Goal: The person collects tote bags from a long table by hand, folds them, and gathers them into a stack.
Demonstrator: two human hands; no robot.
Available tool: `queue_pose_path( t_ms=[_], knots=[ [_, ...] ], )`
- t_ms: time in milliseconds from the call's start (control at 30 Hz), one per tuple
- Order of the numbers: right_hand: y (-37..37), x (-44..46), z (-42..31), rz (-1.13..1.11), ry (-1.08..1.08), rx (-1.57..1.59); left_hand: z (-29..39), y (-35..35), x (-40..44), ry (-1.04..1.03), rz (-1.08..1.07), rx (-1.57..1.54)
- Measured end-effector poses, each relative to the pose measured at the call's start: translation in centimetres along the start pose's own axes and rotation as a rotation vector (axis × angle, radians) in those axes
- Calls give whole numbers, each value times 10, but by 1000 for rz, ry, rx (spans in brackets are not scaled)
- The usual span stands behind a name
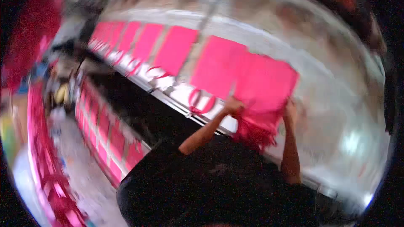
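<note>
A bright pink cloth piece lies spread over the near end of a long pale table, its lower part bunched and hanging at the edge. At its lower left corner is my left hand, fingers closed on the cloth. My right hand grips the right side of the same piece. Just left of it, and partly touching, lies another flat pink piece, with a pink loop below it on the white edge. The picture is blurred by motion.
A row of similar pink pieces runs away to the upper left along the table. Below left, past a dark gap, a second surface bears more pink pieces. A metal rail edges the table. Pink cloth hangs at far left.
</note>
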State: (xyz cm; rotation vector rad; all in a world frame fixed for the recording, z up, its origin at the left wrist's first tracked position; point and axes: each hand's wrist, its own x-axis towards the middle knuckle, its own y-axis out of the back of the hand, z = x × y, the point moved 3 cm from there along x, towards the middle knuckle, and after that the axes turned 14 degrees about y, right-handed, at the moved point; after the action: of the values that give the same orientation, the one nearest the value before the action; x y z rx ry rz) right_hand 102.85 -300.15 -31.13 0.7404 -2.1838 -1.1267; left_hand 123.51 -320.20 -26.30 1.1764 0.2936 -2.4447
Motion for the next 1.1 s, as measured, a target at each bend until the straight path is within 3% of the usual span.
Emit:
queue_pose_path(
  t_ms=[67,233,267,367,467,600,667,767,833,867,900,1000,1100],
  knots=[
    [-6,-8,11,-32,-30,76,18,1,-12,41,6,-52],
    [-14,-15,23,-99,-80,159,-4,11,10,141,-467,-417],
    [-13,-18,23,-108,-93,165,3,-4,5,371,-23,-316],
    [-13,-21,29,-128,-132,172,32,4,-85,-68,-144,-708],
    [-8,-28,37,-128,-166,174,0,11,-36,29,-267,-447],
    [-1,-39,49,-125,-201,206,-16,15,6,2,-232,-85],
    [1,-47,61,-121,-216,225,-25,19,21,-153,-151,150],
    [11,-57,78,-112,-236,263,-36,23,40,-630,102,689],
    [16,-64,93,-110,-245,286,-52,14,43,-346,205,236],
    [22,-69,105,-105,-250,298,-55,7,52,-342,253,486],
    [25,-74,119,-102,-256,315,-26,-13,4,-288,310,416],
    [41,-93,169,-104,-250,352,1,-82,-22,-282,358,317],
    [71,-112,213,-94,-282,365,30,-163,-34,-318,158,180]
  ],
)
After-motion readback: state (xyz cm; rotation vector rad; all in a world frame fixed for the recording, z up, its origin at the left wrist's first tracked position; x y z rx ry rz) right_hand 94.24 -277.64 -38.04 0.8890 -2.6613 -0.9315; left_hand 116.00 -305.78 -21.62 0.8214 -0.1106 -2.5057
